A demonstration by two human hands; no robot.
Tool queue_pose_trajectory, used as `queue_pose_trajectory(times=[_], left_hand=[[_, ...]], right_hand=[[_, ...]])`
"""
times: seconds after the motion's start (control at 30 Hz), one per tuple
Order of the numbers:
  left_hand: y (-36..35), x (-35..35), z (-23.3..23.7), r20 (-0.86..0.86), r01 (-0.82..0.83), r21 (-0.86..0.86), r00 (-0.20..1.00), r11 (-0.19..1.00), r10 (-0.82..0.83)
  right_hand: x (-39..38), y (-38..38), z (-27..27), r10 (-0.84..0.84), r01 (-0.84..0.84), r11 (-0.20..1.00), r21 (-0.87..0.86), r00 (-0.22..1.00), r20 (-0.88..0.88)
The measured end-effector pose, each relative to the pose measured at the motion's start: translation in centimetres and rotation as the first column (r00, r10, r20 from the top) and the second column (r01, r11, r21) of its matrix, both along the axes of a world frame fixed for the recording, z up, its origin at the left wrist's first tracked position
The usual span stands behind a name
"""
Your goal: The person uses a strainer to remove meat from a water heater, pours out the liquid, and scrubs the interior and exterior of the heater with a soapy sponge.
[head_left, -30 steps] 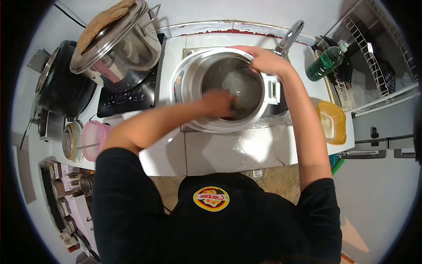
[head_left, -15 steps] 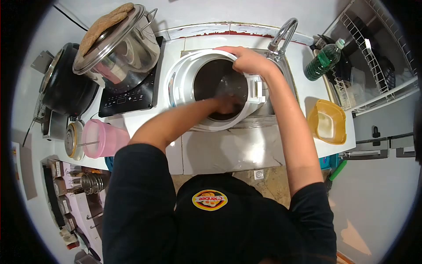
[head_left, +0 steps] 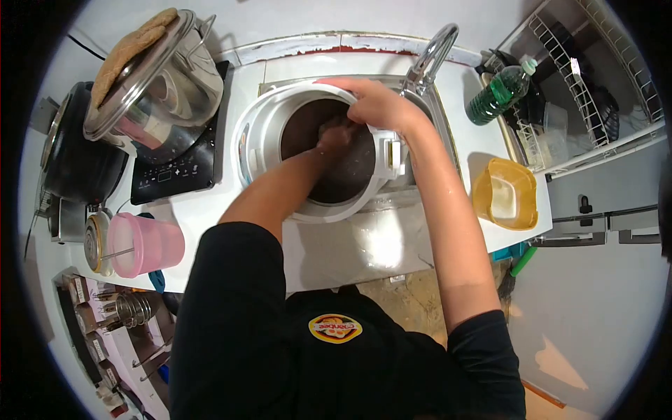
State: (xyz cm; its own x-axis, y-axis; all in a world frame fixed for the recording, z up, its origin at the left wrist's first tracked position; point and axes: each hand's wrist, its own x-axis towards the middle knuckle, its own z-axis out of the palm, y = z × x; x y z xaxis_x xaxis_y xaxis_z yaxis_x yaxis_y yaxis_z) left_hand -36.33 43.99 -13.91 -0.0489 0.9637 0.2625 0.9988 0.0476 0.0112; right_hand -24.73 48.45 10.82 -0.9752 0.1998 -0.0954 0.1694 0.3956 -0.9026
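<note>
A large round white vessel with a dark interior, looking like a rice cooker body, sits tilted over the sink, its mouth toward me. My right hand is closed over its upper right rim, beside a white latch-like fitting. Deep inside the opening, my left hand lies close to the dark inner wall with its fingers bunched. Whatever those fingers hold, if anything, is too dim to make out. Drops of water show on the inner surface.
Behind the vessel's right side rises a chrome faucet. A green bottle and a yellow container stand to the right, near a dish rack. Leftward are an induction cooktop, a steel pot and a pink bucket.
My left hand has moved from the lower right of the vessel's interior up toward its upper part. My right hand keeps its grip on the rim. The whole view has shifted slightly.
</note>
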Motion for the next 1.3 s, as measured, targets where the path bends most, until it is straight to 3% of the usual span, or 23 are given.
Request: queue_pose_trajectory(times=[0.07, 0.2, 0.3, 0.37, 0.47, 0.5, 0.6, 0.7, 0.8, 0.83, 0.87, 0.9, 0.93, 0.97, 1.0, 1.03, 1.07, 1.1, 1.17, 1.2, 1.27, 1.3], left_hand=[[0.3, 1.0, -0.2, 0.147, -0.127, -0.335, 0.972, 0.933, 0.185], [-0.2, 1.4, 0.4, 0.183, -0.211, -0.385, 0.937, 0.899, 0.298], [-1.4, 2.3, 5.5, 0.055, -0.159, -0.429, 0.978, 0.889, 0.201], [-2.9, 3.3, 8.0, -0.119, -0.117, -0.369, 0.99, 0.922, 0.078], [-5.1, 4.4, 9.8, -0.086, 0.066, -0.38, 0.991, 0.922, -0.106], [-5.2, 4.3, 8.0, -0.076, 0.042, -0.335, 0.995, 0.941, -0.071], [-4.0, 5.7, 7.3, 0.098, -0.339, -0.489, 0.894, 0.804, 0.436], [-0.7, 6.2, 2.4, 0.124, -0.215, -0.607, 0.925, 0.765, 0.358], [3.2, 5.3, -6.1, 0.207, 0.041, -0.607, 0.972, 0.793, 0.108], [3.2, 5.8, -5.6, 0.317, 0.068, -0.584, 0.937, 0.809, 0.149], [3.1, 6.3, -3.9, 0.462, 0.064, -0.545, 0.855, 0.836, 0.236], [2.7, 6.8, -1.9, 0.665, 0.038, -0.49, 0.663, 0.871, 0.345], [2.5, 7.4, 0.1, 0.847, -0.007, -0.427, 0.347, 0.904, 0.402], [2.7, 7.7, 1.8, 0.929, -0.016, -0.358, -0.104, 0.933, 0.355], [3.0, 7.9, 3.9, 0.8, -0.072, -0.301, -0.562, 0.951, 0.211], [3.0, 7.8, 6.1, 0.608, -0.16, -0.254, -0.793, 0.954, 0.029], [3.0, 7.7, 8.4, 0.371, -0.237, -0.223, -0.918, 0.946, -0.143], [2.6, 7.5, 10.6, 0.223, -0.292, -0.216, -0.944, 0.931, -0.244], [1.4, 7.0, 14.7, 0.125, -0.355, -0.228, -0.934, 0.906, -0.335], [0.8, 7.3, 15.8, 0.122, -0.384, -0.234, -0.923, 0.893, -0.365], [0.2, 8.5, 15.3, 0.167, -0.432, -0.206, -0.9, 0.878, -0.404], [0.1, 9.4, 12.4, 0.408, -0.464, -0.161, -0.835, 0.871, -0.369]], right_hand=[[0.1, -0.4, 0.6, -0.004, 0.004, 0.996, 0.084, 1.0, 0.004], [0.5, -0.6, 1.1, -0.026, 0.024, 0.999, 0.038, 0.998, 0.062], [0.6, 0.0, 0.5, -0.017, 0.017, 1.0, 0.005, 1.0, 0.004], [1.7, 0.2, 0.6, -0.007, 0.005, 0.999, -0.052, 1.0, -0.03], [1.9, 0.5, 0.3, 0.013, -0.019, 0.999, -0.051, 0.994, -0.108], [1.6, 0.8, -0.1, -0.01, 0.009, 0.999, -0.04, 0.999, -0.03], [1.8, -0.2, 0.9, -0.051, 0.052, 0.999, -0.004, 0.998, 0.036], [1.9, -0.6, 1.4, -0.038, 0.038, 0.999, -0.006, 0.999, 0.012], [2.0, -0.8, 1.5, -0.069, 0.071, 0.994, 0.077, 0.997, -0.024], [2.0, -0.7, 1.4, -0.069, 0.07, 0.997, 0.045, 0.997, -0.036], [1.9, -0.6, 1.3, -0.062, 0.063, 0.998, 0.029, 0.998, -0.017], [1.9, -0.5, 1.2, -0.054, 0.054, 0.998, 0.012, 0.999, 0.0], [1.7, -0.5, 1.3, -0.046, 0.047, 0.999, -0.008, 0.999, 0.011], [1.7, -0.7, 1.5, -0.05, 0.05, 0.999, -0.006, 0.998, 0.028], [1.4, -0.8, 1.7, -0.036, 0.036, 0.999, -0.002, 0.999, 0.013], [1.3, -0.8, 1.7, -0.028, 0.028, 1.0, 0.003, 1.0, 0.001], [1.4, -0.8, 1.6, -0.023, 0.023, 1.0, 0.004, 1.0, -0.003], [1.5, -0.5, 1.2, -0.012, 0.011, 1.0, -0.022, 0.999, -0.042], [1.3, 0.1, 0.6, 0.002, -0.005, 0.999, -0.032, 0.996, -0.093], [1.4, 0.4, 0.5, 0.011, -0.016, 0.997, -0.075, 0.997, -0.072], [1.5, 0.0, 0.8, -0.012, 0.013, 1.0, 0.006, 0.995, -0.098], [1.6, 0.1, 0.9, -0.015, 0.014, 1.0, -0.011, 0.997, -0.073]])
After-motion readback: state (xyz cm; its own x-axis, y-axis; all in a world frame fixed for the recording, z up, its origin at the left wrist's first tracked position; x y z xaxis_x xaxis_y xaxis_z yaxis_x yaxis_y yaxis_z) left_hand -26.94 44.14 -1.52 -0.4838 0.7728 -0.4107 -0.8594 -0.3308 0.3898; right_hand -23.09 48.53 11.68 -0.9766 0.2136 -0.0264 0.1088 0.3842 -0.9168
